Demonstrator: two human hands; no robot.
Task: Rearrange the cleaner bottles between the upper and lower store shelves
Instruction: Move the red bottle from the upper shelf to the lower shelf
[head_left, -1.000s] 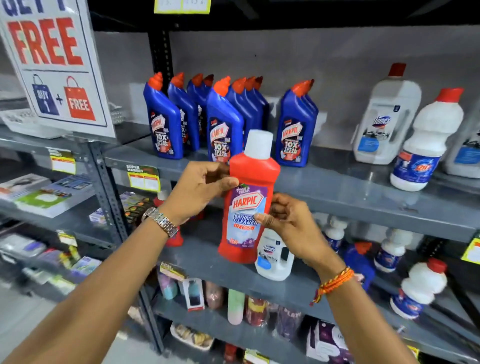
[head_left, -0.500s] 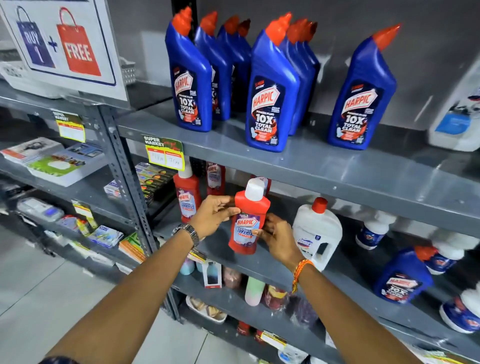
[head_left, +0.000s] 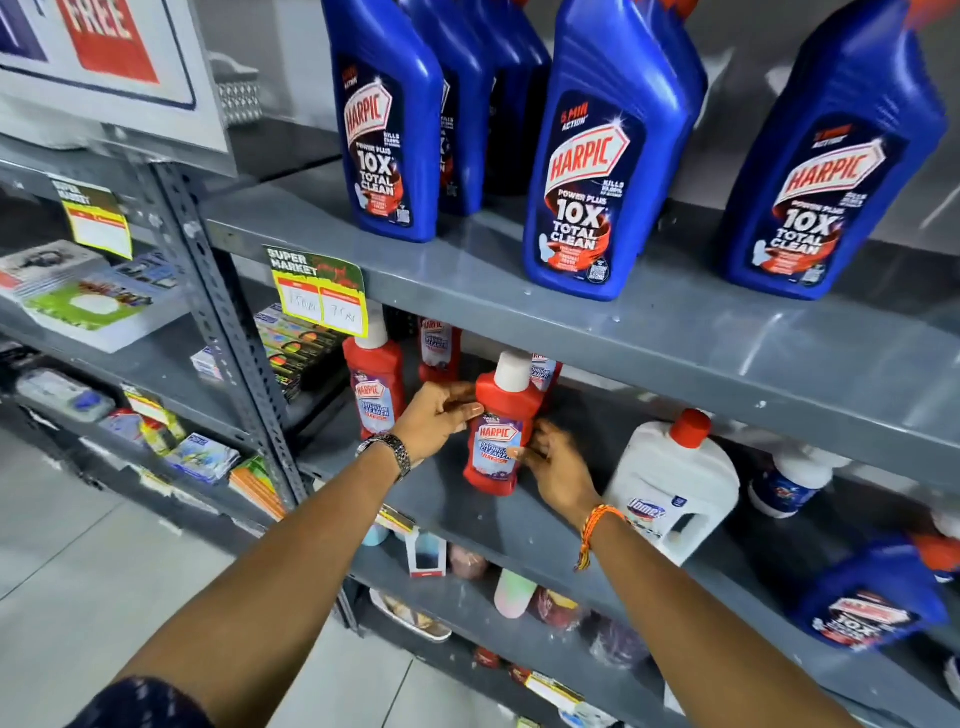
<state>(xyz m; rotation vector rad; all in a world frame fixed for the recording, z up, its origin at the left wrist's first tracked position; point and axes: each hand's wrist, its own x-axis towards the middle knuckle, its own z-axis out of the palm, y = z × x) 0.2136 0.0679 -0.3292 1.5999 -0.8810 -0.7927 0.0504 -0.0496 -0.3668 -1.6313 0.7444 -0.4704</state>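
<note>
A red Harpic bottle (head_left: 500, 431) with a white cap stands upright on the lower shelf (head_left: 519, 514), under the upper shelf (head_left: 649, 332). My left hand (head_left: 439, 421) grips its left side and my right hand (head_left: 556, 467) holds its lower right. Other red Harpic bottles (head_left: 375, 384) stand behind and to the left of it on the same shelf. Several blue Harpic bottles (head_left: 597, 171) stand in rows on the upper shelf above.
A white Domex bottle (head_left: 675, 493) with a red cap stands right of my right hand. A blue bottle (head_left: 872, 603) lies tilted at the far right of the lower shelf. A price tag (head_left: 319, 293) hangs from the upper shelf edge. A perforated upright post (head_left: 228, 312) borders the left.
Both hands carried the red bottle down from in front of the upper shelf and in under it, onto the lower shelf beside the other red bottles. The view has moved closer.
</note>
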